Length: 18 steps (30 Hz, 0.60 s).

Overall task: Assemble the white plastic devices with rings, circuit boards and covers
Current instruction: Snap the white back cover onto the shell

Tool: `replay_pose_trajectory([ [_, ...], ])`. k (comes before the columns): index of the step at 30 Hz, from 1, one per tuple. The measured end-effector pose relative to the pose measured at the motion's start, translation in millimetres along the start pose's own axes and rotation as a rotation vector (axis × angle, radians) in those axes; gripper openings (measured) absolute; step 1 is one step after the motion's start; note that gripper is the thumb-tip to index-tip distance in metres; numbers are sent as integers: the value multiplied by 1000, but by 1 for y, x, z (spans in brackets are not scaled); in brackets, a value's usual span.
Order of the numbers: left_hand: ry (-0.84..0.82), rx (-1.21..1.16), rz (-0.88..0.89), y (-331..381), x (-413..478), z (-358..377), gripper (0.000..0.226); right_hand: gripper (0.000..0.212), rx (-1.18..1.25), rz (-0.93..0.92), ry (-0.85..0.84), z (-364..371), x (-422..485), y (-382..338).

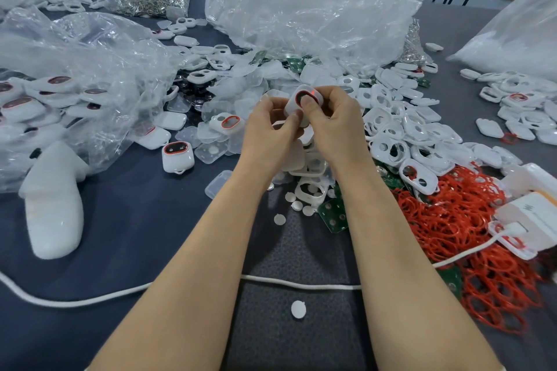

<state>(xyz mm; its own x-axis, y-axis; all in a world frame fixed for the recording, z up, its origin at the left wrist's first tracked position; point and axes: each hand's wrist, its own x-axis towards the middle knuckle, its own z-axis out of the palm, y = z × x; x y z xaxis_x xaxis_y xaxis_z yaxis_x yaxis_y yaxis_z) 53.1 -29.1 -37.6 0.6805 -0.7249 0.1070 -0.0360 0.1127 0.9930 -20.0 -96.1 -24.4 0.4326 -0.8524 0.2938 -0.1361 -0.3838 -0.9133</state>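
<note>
I hold one white device (291, 108) up off the table (135, 220), dead centre of my view, pinched between both hands. My left hand (268, 126) takes its lower left edge, fingers curled under and thumb on the near side. My right hand (330, 120) wraps the right edge, thumb pressed flat on the face, partly over the red ring (300, 95). A small red glow shows at the device's 1 o'clock corner.

I judge this to be the closing step, squeezing the shell and its cover together. To do it well I should press evenly round the rim rather than at one corner. I should watch that the ring sits flat in its window and is not nipped, and feel for edges meeting flush all round.

Spare parts lie near: loose white shells (388, 129) at 3 o'clock, a heap of red rings (470, 229) at 4 o'clock, green circuit boards (334, 214) at 5 o'clock, and a finished device (177, 156) at 9 o'clock.

My fingers cover the device's back and lower half, so I cannot tell whether the seam has closed or whether a board sits inside. My right thumb hides part of the window. What lies under the crumpled plastic bag (301, 15) at 12 o'clock is hard to make out.
</note>
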Motion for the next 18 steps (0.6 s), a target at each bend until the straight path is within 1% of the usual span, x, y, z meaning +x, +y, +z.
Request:
replay_pose_trajectory([
  [3,10,18,8,0,1,-2,4,10,33,26,-27,1,-2,-1],
  [6,33,-2,2,-1,2,-4,6,15,72,44,-71,1,-2,-3],
  [9,13,-3,32,-2,2,-3,10,16,64,51,-40,-1,-1,-3],
  [11,-7,-3,38,-2,2,-2,5,18,40,49,-19,-2,-1,-1],
  [14,-8,9,28,-2,2,-2,7,16,31,57,-5,-2,0,0],
  [18,7,36,37,-1,2,-3,9,9,73,65,-32,-2,-1,0],
])
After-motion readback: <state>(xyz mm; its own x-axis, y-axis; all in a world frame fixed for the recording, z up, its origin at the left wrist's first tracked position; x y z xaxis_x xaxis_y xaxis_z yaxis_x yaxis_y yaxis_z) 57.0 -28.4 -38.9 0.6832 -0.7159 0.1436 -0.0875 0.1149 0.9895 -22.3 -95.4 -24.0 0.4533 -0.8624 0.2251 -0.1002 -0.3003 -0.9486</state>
